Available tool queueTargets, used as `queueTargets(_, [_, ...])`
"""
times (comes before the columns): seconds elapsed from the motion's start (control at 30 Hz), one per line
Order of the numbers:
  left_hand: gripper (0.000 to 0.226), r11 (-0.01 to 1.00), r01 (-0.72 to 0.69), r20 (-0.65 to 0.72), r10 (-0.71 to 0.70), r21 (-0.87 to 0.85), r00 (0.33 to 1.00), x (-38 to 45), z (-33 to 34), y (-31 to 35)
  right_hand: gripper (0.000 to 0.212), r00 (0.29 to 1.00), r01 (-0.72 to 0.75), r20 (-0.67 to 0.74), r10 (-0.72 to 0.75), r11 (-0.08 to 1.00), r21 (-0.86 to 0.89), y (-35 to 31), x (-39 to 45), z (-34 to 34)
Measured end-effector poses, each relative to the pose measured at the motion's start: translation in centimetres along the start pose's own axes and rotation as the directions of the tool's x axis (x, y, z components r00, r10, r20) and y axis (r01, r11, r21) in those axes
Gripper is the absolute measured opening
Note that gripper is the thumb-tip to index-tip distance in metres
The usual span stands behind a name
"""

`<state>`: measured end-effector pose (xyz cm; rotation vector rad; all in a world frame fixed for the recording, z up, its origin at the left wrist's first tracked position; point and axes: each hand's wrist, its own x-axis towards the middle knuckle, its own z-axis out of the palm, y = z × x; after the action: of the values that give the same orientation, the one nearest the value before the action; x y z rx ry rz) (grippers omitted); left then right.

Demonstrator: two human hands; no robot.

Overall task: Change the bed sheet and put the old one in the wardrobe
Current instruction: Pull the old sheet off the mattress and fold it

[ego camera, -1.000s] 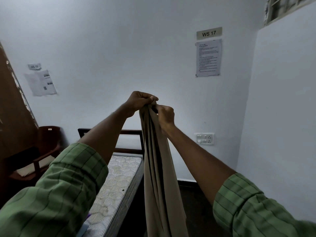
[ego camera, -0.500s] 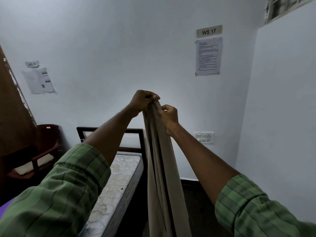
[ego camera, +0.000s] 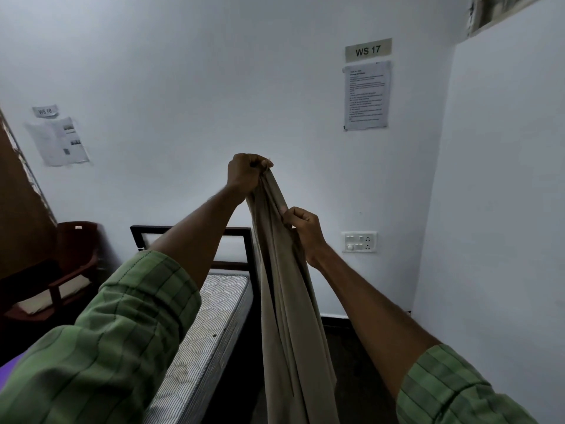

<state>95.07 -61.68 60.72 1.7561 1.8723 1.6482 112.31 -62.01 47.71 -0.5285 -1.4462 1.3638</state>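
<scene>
I see a bare quilted mattress [ego camera: 211, 325] on a dark-framed bed [ego camera: 244, 237] against a white wall [ego camera: 183, 87]; wooden chair [ego camera: 70, 264] at left. Left hand [ego camera: 244, 174] fisted on the top of the beige bed sheet [ego camera: 290, 316], held high. Right hand [ego camera: 305, 229] pinches a fold lower down. Sheet hangs beside the bed

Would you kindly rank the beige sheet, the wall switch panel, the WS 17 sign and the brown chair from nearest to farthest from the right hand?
From the right hand:
1. Beige sheet, pinched in it, hanging down.
2. Wall switch panel, just to its right on the wall.
3. WS 17 sign, high up on the right.
4. Brown chair, far left beyond the bed.
</scene>
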Motion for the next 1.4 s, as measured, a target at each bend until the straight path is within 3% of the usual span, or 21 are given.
queueTargets(0.13, [0.031,0.999,0.032,-0.120,-0.029,0.023,0.992,0.5,-0.8,0.2,0.050,0.996,0.042,0.083,-0.028,0.986,-0.162,1.1,-0.3,-1.8])
queueTargets(0.2, [0.038,0.998,0.057,-0.174,-0.054,0.011,0.983,1.0,-1.1,0.4,0.050,0.998,0.030,0.060,-0.018,0.979,-0.203,1.5,-0.5,-2.9])
queueTargets(0.33, [0.042,0.996,0.090,-0.220,-0.090,-0.011,0.971,1.7,-1.7,0.4,0.049,0.995,-0.077,0.054,0.083,0.992,-0.105,1.1,-0.7,-3.6])
queueTargets(0.47, [0.040,0.996,0.089,-0.225,-0.088,-0.005,0.970,2.1,-2.5,0.7,0.026,0.980,-0.174,0.112,0.165,0.981,0.081,-1.2,-0.8,-2.6])
queueTargets(0.63, [0.039,0.997,0.056,-0.308,-0.071,-0.058,0.949,2.5,-3.6,2.6,0.020,0.863,-0.437,0.368,0.347,0.878,0.195,-4.6,-1.1,-2.7])
queueTargets(0.8, [0.037,0.990,0.063,-0.406,-0.109,-0.126,0.907,3.3,-5.9,3.5,0.038,0.748,-0.573,0.423,0.512,0.819,0.023,-5.2,-0.3,-5.4])
queueTargets(0.87, [0.035,0.990,0.067,-0.409,-0.112,-0.123,0.905,3.0,-6.3,3.0,0.054,0.698,-0.520,0.410,0.587,0.809,-0.274,-6.1,0.8,-5.5])
queueTargets(0.9, [0.035,0.990,0.073,-0.411,-0.117,-0.121,0.904,2.8,-6.5,2.6,0.060,0.686,-0.411,0.384,0.617,0.765,-0.496,-6.6,1.4,-4.8])
queueTargets(0.93, [0.035,0.989,0.084,-0.415,-0.129,-0.125,0.901,2.6,-6.5,2.2,0.064,0.690,-0.264,0.338,0.640,0.657,-0.706,-7.1,2.0,-4.0])
queueTargets(0.97, [0.035,0.986,0.099,-0.425,-0.147,-0.133,0.893,2.5,-6.6,1.7,0.066,0.740,-0.109,0.256,0.622,0.487,-0.867,-7.7,2.6,-3.1])
queueTargets(1.03, [0.035,0.977,0.134,-0.456,-0.197,-0.168,0.868,2.3,-6.7,1.2,0.057,0.911,0.085,0.129,0.393,0.128,-0.988,-8.2,3.9,-2.0])
queueTargets(1.07, [0.036,0.969,0.149,-0.475,-0.228,-0.198,0.850,2.3,-6.9,1.3,0.047,0.973,0.059,0.068,0.221,0.050,-0.997,-8.3,4.8,-2.4])
queueTargets(1.1, [0.037,0.960,0.158,-0.493,-0.255,-0.230,0.832,2.4,-7.2,1.4,0.039,0.997,-0.018,-0.010,0.074,0.107,-0.994,-8.4,5.4,-3.0])
queueTargets(1.13, [0.037,0.953,0.160,-0.507,-0.275,-0.258,0.817,2.5,-7.6,1.7,0.032,0.996,-0.089,-0.087,0.018,0.268,-0.959,-8.1,5.8,-3.8])
queueTargets(1.17, [0.037,0.945,0.157,-0.518,-0.290,-0.286,0.805,2.8,-8.2,2.0,0.027,0.987,-0.157,-0.129,0.091,0.509,-0.846,-7.9,5.7,-4.2])
queueTargets(1.2, [0.036,0.936,0.156,-0.524,-0.309,-0.315,0.794,2.9,-8.9,2.3,0.021,0.966,-0.227,-0.069,0.247,0.699,-0.678,-7.4,5.1,-4.0])
queueTargets(1.23, [0.036,0.926,0.155,-0.524,-0.326,-0.344,0.787,3.2,-9.5,2.5,0.019,0.915,-0.292,0.078,0.396,0.782,-0.551,-6.8,3.8,-3.2])
queueTargets(1.3, [0.033,0.914,0.159,-0.478,-0.337,-0.373,0.812,3.4,-10.3,2.7,0.018,0.778,-0.297,0.316,0.543,0.761,-0.577,-4.9,1.1,-0.9])
queueTargets(1.4, [0.030,0.928,0.107,-0.341,-0.236,-0.357,0.910,2.7,-9.5,2.8,0.038,0.665,-0.281,0.378,0.644,0.685,-0.672,-2.1,-2.2,2.0])
